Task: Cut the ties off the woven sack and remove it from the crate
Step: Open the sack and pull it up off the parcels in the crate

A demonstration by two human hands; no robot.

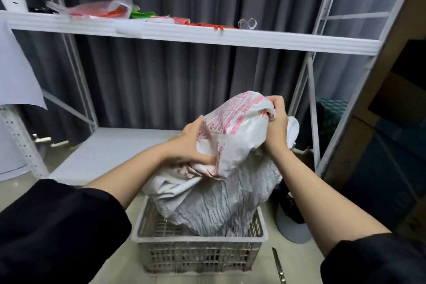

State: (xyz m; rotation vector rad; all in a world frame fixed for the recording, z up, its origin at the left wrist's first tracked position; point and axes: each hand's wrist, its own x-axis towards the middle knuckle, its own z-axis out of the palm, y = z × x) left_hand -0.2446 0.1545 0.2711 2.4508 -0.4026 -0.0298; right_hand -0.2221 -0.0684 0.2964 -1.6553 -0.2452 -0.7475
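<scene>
A white woven sack with red print [239, 131] is bunched up above a grey slatted plastic crate [198, 256] on the floor. My left hand [189, 145] grips the sack's lower left folds. My right hand [276, 127] clutches its upper right corner. Under the sack a crinkled silver-grey bag [221, 205] rests partly inside the crate and bulges over its far rim. A pair of scissors [277, 265] lies on the floor just right of the crate. No ties are visible.
A white metal rack stands behind, with a low shelf [110, 152] and an upper shelf [207, 37] carrying plastic bags and red scraps. A grey bin [292, 223] stands right of the crate. Cardboard boxes [380, 145] rise at the far right. Grey curtains hang behind.
</scene>
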